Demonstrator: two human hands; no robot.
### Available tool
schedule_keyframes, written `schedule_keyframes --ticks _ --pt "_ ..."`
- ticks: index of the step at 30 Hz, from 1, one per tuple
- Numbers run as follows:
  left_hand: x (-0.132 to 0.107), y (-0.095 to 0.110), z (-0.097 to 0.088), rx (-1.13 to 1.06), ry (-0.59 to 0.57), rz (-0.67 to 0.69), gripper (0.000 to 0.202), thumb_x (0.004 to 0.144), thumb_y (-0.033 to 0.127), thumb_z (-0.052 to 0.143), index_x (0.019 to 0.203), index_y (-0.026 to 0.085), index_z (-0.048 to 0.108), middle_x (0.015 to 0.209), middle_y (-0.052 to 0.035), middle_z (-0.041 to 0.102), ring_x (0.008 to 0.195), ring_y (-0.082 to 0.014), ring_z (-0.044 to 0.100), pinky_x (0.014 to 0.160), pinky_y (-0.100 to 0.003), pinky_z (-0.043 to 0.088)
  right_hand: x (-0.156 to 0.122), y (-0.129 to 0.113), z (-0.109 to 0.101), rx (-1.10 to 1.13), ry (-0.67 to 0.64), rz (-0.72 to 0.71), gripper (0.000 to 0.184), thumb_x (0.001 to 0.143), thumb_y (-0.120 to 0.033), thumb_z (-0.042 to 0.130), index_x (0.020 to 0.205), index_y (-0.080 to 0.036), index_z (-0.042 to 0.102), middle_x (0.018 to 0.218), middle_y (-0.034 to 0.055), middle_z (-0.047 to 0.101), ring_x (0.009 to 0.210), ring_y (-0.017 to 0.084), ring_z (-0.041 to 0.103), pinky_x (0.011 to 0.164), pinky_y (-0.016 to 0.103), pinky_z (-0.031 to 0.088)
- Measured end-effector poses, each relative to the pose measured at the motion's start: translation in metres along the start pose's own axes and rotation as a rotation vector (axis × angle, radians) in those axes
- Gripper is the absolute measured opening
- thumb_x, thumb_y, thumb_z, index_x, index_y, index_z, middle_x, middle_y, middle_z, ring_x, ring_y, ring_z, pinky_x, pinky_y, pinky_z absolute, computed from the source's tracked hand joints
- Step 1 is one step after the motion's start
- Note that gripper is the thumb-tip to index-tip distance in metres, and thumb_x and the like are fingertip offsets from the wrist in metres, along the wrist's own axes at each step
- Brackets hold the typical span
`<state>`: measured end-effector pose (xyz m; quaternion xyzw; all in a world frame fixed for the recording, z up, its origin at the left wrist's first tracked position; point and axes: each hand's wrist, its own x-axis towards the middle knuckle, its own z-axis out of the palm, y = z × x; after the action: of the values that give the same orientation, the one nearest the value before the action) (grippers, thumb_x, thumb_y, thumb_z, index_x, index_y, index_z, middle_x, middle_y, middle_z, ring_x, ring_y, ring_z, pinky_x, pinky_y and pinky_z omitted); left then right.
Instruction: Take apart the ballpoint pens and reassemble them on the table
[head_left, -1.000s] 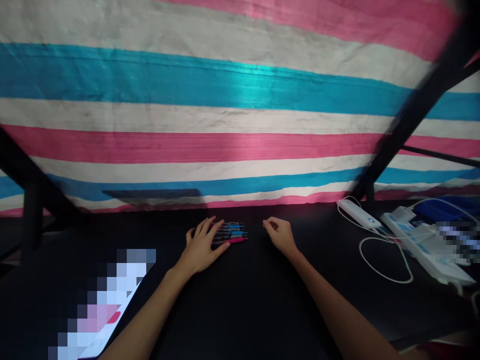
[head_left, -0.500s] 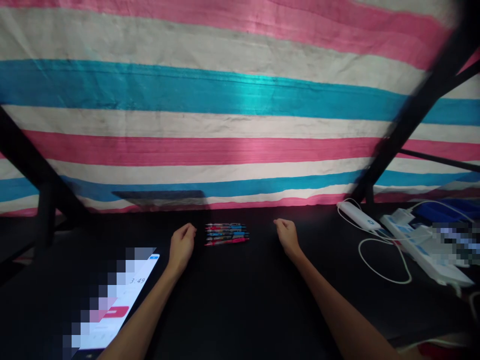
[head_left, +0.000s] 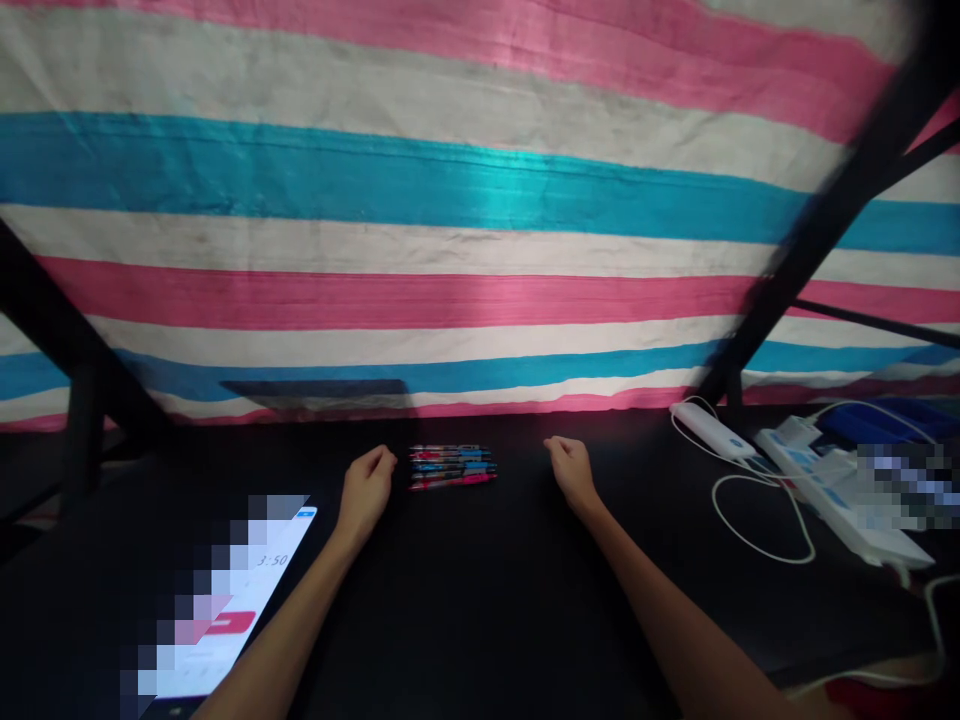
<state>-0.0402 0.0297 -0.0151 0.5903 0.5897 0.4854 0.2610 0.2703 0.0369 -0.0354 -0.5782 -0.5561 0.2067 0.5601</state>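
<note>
Several pens with red, blue and dark parts lie side by side in a neat stack on the black table. To their left rests my left hand, fingers curled closed, close to the pen ends but apart from them. My right hand is in a loose fist to the right of the pens, with a wider gap between. Nothing shows in either hand.
A lit phone, partly blurred out, lies left of my left forearm. On the right are a white power bank, a white power strip and looping cables. A striped sheet hangs behind, between dark metal bars.
The timer on the phone goes from 3:49 to 3:50. The view has shifted very slightly; both hands and the pens stay in place.
</note>
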Motion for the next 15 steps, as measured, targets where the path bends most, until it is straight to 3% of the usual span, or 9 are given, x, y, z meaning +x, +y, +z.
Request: schedule_keyframes --ticks 7,11,13,15 --pt "-0.001 0.005 0.000 0.085 -0.033 0.043 0.027 0.080 0.030 0.042 0.055 0.020 0.037 0.052 0.0055 0.035 0.053 -0.0114 0.037 0.051 -0.023 0.026 0.000 -0.002 0.000 -0.061 -0.014 -0.035 0.035 0.078 -0.033 0.044 0.052 -0.022 0.024 0.051 -0.0051 0.020 0.049 0.010 0.023 0.047 0.025 0.017" --pt "-0.012 0.018 0.004 0.164 -0.075 0.129 0.020 0.078 0.031 0.050 0.062 0.020 0.047 0.056 0.0046 0.043 0.058 -0.0135 0.042 0.057 -0.025 0.032 -0.003 -0.009 0.000 -0.113 -0.038 -0.085 0.037 0.080 -0.033 0.045 0.051 -0.021 0.024 0.051 -0.0052 0.020 0.049 0.009 0.024 0.048 0.026 0.017" --pt "-0.020 0.026 0.009 0.308 -0.120 0.368 0.013 0.080 0.029 0.051 0.071 0.020 0.052 0.070 0.0007 0.053 0.072 -0.0171 0.049 0.066 -0.028 0.037 -0.005 -0.013 0.000 -0.142 -0.065 -0.113 0.039 0.081 -0.034 0.046 0.050 -0.021 0.025 0.050 -0.0052 0.021 0.048 0.009 0.025 0.048 0.026 0.018" --pt "-0.028 0.033 0.014 0.390 -0.174 0.498 0.011 0.083 0.028 0.049 0.080 0.020 0.056 0.081 -0.0026 0.058 0.083 -0.0203 0.052 0.074 -0.032 0.040 -0.007 -0.016 0.001 -0.169 -0.095 -0.142 0.040 0.081 -0.035 0.047 0.049 -0.020 0.027 0.050 -0.0050 0.023 0.048 0.010 0.027 0.049 0.026 0.019"
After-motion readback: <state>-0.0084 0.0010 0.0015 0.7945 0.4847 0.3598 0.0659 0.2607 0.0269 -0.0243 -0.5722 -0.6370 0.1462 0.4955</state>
